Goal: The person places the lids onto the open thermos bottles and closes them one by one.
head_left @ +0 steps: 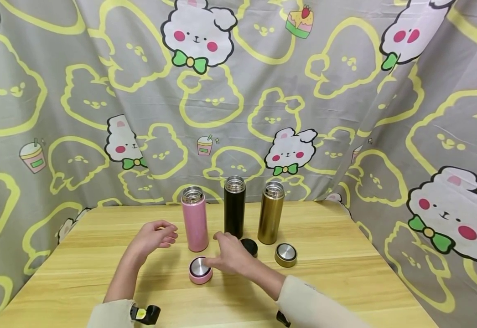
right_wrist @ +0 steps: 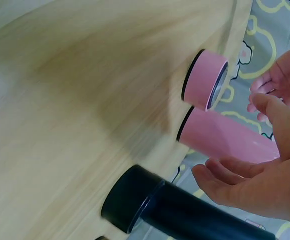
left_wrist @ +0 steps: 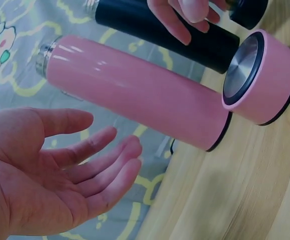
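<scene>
A pink thermos bottle point(head_left: 195, 223) stands upright without its lid, and its pink lid point(head_left: 200, 271) lies on the table in front of it, steel disc upward. To the left of the pink bottle, my left hand point(head_left: 155, 238) hovers with relaxed, slightly bent fingers, touching nothing. My right hand point(head_left: 231, 254) is over the table between the pink lid and the black lid point(head_left: 250, 247), fingers spread and holding nothing. In the right wrist view, a gap shows between that hand and the pink bottle point(right_wrist: 222, 135). Behind it stands a lidless black thermos bottle point(head_left: 234, 209).
A gold thermos bottle point(head_left: 271, 214) stands open-topped at the right, with its gold lid point(head_left: 286, 255) before it. The wooden table point(head_left: 337, 287) ends at a patterned curtain point(head_left: 230, 105) at the back and sides.
</scene>
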Tool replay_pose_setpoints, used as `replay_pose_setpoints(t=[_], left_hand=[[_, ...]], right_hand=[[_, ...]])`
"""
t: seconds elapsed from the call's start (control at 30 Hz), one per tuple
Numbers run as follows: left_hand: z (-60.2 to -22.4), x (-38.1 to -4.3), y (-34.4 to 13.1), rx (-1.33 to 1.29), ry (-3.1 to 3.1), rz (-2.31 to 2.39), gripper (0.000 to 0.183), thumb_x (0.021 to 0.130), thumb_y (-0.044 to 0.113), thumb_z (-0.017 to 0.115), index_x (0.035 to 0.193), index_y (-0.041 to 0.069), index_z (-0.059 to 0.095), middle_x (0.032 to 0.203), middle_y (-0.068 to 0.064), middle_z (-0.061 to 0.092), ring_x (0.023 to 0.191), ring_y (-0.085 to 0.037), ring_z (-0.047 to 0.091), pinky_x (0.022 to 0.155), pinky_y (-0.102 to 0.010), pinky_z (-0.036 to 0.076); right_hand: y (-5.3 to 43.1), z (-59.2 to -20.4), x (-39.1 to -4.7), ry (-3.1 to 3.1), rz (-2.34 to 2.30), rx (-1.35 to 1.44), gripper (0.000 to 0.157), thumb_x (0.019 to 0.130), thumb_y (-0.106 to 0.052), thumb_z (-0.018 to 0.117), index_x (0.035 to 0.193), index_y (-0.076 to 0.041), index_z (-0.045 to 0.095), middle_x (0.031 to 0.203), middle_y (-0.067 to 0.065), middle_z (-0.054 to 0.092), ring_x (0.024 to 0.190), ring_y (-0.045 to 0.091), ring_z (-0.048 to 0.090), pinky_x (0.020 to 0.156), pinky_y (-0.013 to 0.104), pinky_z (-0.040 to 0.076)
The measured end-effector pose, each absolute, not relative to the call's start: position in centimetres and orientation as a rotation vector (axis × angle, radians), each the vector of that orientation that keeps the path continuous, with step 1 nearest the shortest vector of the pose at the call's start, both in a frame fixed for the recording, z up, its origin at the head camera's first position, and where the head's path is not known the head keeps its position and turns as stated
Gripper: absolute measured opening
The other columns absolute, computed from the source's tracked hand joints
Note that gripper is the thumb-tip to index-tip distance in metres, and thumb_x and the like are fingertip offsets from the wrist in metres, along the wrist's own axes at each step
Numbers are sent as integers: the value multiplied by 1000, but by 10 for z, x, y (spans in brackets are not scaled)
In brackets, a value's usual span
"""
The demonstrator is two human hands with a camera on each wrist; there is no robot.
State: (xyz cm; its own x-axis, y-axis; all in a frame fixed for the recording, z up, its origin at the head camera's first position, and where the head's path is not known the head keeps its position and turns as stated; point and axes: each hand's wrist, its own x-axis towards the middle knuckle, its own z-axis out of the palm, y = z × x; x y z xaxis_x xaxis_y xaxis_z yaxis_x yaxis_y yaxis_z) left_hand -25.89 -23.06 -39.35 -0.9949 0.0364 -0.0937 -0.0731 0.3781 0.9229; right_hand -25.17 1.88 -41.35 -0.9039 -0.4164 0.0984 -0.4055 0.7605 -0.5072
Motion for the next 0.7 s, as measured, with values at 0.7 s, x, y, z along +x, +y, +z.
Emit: replay_pose_setpoints(t=[0.7], left_hand=[[-401,-261,-252,91,2489,1591,43,107,22,50,135,-11,55,131,-30,63,122,-42,62,101,-49,52]], right_hand=[[-11,-427,-242,2794,-782,-794,74,74,-39,87,135,-7,58,111,7,68,100,18,63,83,28,53]])
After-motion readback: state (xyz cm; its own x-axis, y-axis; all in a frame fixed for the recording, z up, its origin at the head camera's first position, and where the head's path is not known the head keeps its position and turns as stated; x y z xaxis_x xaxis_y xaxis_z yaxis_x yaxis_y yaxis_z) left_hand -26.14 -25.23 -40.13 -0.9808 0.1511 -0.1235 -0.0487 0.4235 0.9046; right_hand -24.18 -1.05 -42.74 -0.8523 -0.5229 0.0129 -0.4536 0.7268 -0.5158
